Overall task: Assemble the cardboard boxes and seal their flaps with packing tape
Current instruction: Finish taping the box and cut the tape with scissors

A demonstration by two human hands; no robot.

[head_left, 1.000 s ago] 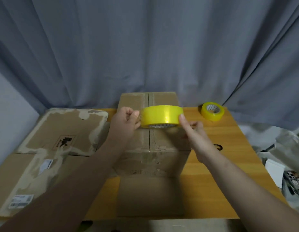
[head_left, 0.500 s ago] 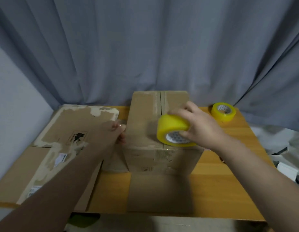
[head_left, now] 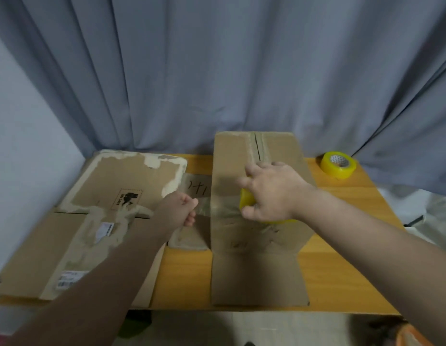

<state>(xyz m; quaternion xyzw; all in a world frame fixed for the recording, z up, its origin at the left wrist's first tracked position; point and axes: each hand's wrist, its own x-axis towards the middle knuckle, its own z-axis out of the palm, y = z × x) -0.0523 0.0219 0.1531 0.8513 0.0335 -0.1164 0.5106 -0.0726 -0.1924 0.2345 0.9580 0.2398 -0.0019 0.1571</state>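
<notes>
R hand (head_left: 269, 193) clamped on tape roll (head_left: 245, 199) atop box (head_left: 229, 158). Seam (head_left: 255, 148) runs lengthwise, straight beyond my grip. L hand (head_left: 178, 208) curled just left; can't tell if holding anything.

matt cardboard box (head_left: 232, 158), glossy yellow tape roll (head_left: 338, 164)

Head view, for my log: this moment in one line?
right hand grips tape roll on box; left hand pinches tape end; spare roll aside
</notes>
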